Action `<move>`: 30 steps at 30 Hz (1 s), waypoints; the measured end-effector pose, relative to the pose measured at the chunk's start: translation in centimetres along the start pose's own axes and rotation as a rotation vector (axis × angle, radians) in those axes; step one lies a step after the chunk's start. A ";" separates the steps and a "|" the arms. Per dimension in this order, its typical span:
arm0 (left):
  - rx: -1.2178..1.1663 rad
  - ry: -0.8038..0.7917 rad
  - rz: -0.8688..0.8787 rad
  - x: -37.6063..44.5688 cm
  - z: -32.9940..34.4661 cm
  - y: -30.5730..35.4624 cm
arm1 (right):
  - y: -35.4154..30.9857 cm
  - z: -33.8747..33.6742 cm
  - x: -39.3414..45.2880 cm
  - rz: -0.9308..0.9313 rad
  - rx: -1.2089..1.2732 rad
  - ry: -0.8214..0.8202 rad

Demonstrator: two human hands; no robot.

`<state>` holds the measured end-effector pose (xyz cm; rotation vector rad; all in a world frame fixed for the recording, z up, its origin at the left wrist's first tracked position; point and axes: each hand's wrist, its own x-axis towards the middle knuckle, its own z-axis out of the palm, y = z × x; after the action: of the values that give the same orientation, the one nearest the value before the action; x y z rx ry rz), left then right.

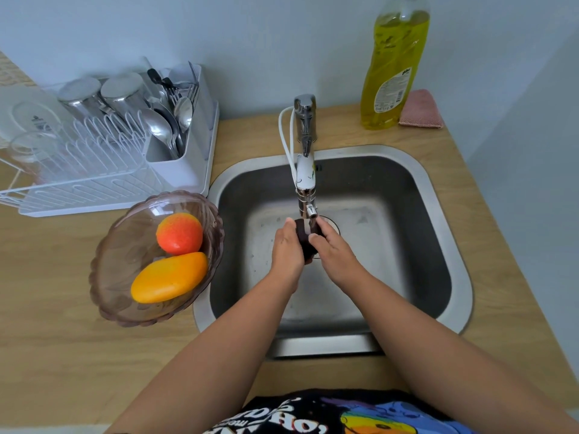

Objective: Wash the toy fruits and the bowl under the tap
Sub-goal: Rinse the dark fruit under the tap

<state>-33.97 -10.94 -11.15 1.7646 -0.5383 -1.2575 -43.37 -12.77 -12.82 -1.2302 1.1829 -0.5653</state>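
Over the steel sink [432, 220], both my hands hold a dark purple toy fruit [304, 239] under the tap [305, 170], and a thin stream of water lands on it. My left hand [286, 249] cups its left side and my right hand [332, 249] grips its right side, hiding most of it. On the wooden counter to the left sits a clear brownish scalloped bowl [119, 245]. Inside it lie a red-orange round toy fruit [179, 233] and a yellow toy mango [169, 277].
A white dish rack [94, 183] with steel cups, glasses and a cutlery holder [175, 145] stands at the back left. A bottle of yellow dish soap [391, 67] and a pink sponge cloth [421, 109] sit behind the sink on the right. A white hose runs beside the tap.
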 end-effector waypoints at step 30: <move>0.158 0.071 0.043 0.3 -1.5 1.9 | 0.6 2.2 -2.3 -0.004 0.250 0.027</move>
<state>-32.20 -11.53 -9.50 1.9110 -0.6466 -1.1440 -42.33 -9.73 -12.75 -1.0150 1.0962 -0.7122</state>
